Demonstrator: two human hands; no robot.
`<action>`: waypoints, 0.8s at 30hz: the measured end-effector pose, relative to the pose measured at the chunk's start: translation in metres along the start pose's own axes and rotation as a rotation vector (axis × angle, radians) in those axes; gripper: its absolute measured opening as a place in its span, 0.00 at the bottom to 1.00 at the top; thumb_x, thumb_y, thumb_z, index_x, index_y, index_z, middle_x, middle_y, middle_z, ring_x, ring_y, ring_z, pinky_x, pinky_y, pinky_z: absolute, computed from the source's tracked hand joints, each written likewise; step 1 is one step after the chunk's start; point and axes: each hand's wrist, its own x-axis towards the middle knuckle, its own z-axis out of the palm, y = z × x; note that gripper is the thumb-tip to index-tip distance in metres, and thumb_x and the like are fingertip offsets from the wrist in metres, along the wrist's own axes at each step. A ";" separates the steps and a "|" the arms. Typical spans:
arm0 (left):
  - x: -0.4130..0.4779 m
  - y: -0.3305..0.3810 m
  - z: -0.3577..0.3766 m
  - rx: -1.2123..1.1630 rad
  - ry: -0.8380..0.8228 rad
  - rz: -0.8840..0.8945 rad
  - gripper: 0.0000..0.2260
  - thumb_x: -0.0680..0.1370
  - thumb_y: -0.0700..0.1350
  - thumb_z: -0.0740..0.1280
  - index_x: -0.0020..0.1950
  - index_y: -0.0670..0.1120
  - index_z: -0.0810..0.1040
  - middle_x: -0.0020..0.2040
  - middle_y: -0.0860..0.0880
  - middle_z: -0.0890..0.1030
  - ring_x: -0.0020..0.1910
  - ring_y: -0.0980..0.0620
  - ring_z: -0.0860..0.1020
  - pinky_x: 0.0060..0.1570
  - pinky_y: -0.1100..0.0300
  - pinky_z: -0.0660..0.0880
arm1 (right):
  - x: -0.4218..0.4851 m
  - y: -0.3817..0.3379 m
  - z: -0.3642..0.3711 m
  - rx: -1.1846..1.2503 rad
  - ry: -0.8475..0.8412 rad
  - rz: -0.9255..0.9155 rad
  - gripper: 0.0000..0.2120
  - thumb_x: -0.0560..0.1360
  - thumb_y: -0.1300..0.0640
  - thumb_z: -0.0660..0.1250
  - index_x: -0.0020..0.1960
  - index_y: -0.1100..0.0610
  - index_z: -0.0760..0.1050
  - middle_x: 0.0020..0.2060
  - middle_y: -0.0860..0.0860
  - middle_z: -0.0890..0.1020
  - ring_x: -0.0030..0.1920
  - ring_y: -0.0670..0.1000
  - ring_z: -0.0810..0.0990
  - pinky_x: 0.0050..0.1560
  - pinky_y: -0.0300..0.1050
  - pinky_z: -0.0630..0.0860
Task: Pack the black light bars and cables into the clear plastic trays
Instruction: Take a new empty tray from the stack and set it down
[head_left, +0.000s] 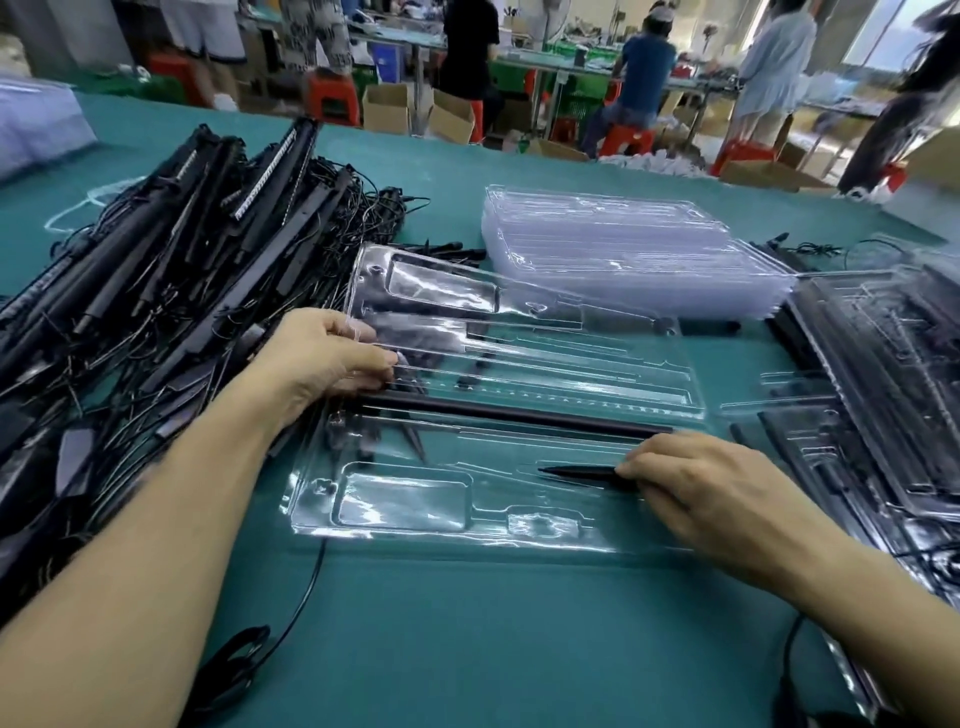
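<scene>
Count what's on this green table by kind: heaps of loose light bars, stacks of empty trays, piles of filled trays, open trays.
Heap of loose black light bars and cables: 1
Stack of empty clear trays: 1
Pile of filled trays: 1
Open clear tray: 1
Total: 4

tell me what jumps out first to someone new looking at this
The tangle of black light bars and cables heaped on the left of the green table grabs the eye. In the centre, the left hand grips the open clear tray by its far half while the right hand holds a thin black piece on its near half. A stack of empty trays sits behind.
</scene>
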 end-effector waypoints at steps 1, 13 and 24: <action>0.000 0.000 0.000 0.066 0.020 0.016 0.17 0.63 0.33 0.79 0.48 0.38 0.79 0.43 0.38 0.85 0.40 0.46 0.86 0.36 0.60 0.81 | 0.001 -0.002 0.000 -0.011 0.008 -0.016 0.12 0.73 0.62 0.70 0.55 0.51 0.83 0.48 0.47 0.84 0.47 0.54 0.82 0.41 0.53 0.81; -0.009 0.006 0.005 0.723 0.192 0.163 0.22 0.64 0.67 0.75 0.34 0.52 0.72 0.37 0.49 0.80 0.38 0.59 0.71 0.33 0.61 0.64 | -0.013 -0.003 0.021 0.086 0.034 0.103 0.19 0.77 0.42 0.56 0.62 0.43 0.78 0.52 0.40 0.78 0.53 0.47 0.78 0.52 0.43 0.76; -0.006 0.001 -0.018 1.156 0.603 0.272 0.14 0.79 0.45 0.66 0.65 0.49 0.76 0.64 0.41 0.72 0.63 0.38 0.69 0.55 0.44 0.70 | -0.008 -0.017 0.030 0.210 -0.025 0.316 0.24 0.73 0.34 0.50 0.61 0.42 0.73 0.53 0.41 0.72 0.56 0.47 0.69 0.60 0.52 0.68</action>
